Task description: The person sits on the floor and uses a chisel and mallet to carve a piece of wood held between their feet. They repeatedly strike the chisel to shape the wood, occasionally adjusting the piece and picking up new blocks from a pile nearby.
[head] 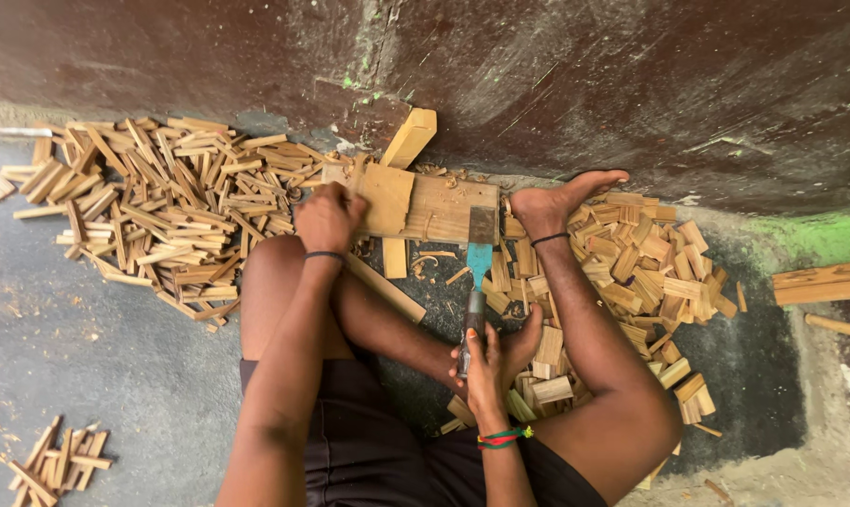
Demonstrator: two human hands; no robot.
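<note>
The right hand [486,364] was closed around the handle of a chisel [477,282], whose wide blade with its blue-green neck pointed away from the person and rested on a flat wooden board [439,208]. The left hand [328,218] was curled in a grip on a small square wood piece [385,198] held against the near left part of that board. A bare foot [561,199] lay just beside the board's right end, its toes toward the dark wall [632,84]. A longer wooden block [409,137] leaned up from behind the board against the wall. A heap of cut wood strips [162,202] spread to the left on the grey floor [87,347], and another pile of short offcuts [646,272] lay to the right, around the right leg.
</note>
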